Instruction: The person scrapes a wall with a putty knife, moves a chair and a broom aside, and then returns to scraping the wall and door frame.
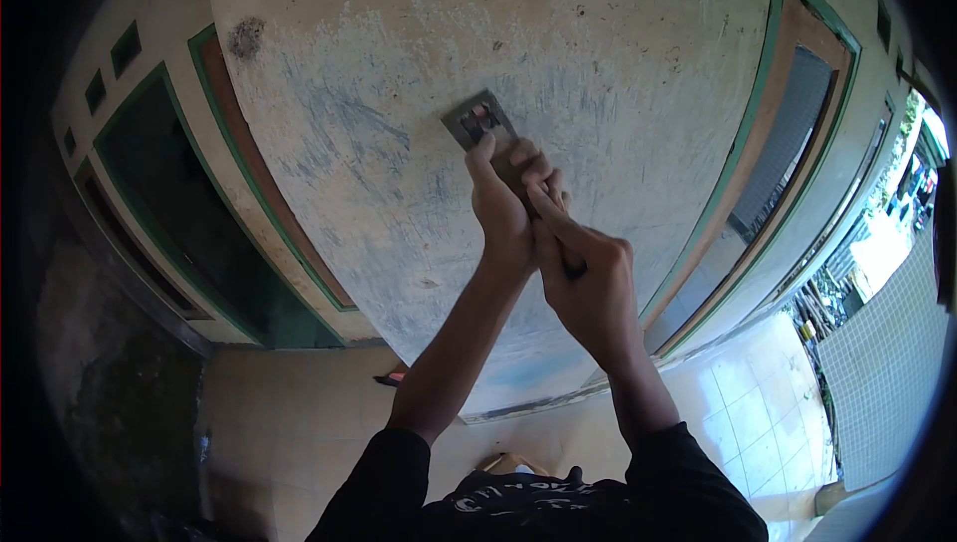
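The wall (pixel 558 63) fills most of the head view, a broad bare stretch of scuffed, pale plaster running between a green-framed window (pixel 189 203) on the left and a green-and-brown door frame (pixel 768 153) on the right. Around the scraper (pixel 480 120) the plaster lies open on all sides, with both frames well apart from it. Below, the wall ends at a pale tiled floor (pixel 758 412).

The scraper is a single tool with a flat, dull grey metal blade, roughly square and tilted, its face pressed against the wall near the middle. A reddish patch shows on the blade. Its handle is mostly hidden inside the grip.

Two hands hold it, close together and touching. The left hand (pixel 503 208) is clamped round the handle just under the blade, one finger stretched up toward the metal. The right hand (pixel 588 283) wraps the lower end of the handle. Both arms wear dark sleeves.
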Available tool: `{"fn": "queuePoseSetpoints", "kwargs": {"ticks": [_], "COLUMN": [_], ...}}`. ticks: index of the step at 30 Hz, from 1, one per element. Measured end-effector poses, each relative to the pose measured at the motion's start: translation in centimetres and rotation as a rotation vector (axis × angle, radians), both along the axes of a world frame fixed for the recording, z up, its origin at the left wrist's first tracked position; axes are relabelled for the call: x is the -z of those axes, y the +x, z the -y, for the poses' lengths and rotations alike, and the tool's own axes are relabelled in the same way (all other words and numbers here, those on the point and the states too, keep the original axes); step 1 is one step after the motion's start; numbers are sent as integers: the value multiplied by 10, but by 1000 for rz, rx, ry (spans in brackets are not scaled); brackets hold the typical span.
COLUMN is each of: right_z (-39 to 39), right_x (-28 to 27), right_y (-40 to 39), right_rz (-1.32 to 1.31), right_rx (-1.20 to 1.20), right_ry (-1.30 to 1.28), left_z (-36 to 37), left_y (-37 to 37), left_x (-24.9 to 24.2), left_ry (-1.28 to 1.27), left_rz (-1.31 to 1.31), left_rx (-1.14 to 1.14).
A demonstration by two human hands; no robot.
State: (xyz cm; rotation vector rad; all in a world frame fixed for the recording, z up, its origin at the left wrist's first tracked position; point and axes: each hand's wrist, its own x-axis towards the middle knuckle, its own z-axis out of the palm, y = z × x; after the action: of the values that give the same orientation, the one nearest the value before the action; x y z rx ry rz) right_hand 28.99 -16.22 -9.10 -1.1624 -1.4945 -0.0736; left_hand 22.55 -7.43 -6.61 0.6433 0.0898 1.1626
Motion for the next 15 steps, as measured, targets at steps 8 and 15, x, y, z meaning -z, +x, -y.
{"fn": "queuePoseSetpoints", "kwargs": {"ticks": [8,15], "right_z": [13,17], "right_x": [10,54], "right_y": [5,7], "right_rz": [6,-45], "right_rx": [-24,-101], "right_ry": [-100,-92], "left_z": [9,2], "left_y": [1,-7], "left_x": [5,51], "left_ry": [-29,84], "left_rz": [-46,-136], "left_rx": [14,-14]}}
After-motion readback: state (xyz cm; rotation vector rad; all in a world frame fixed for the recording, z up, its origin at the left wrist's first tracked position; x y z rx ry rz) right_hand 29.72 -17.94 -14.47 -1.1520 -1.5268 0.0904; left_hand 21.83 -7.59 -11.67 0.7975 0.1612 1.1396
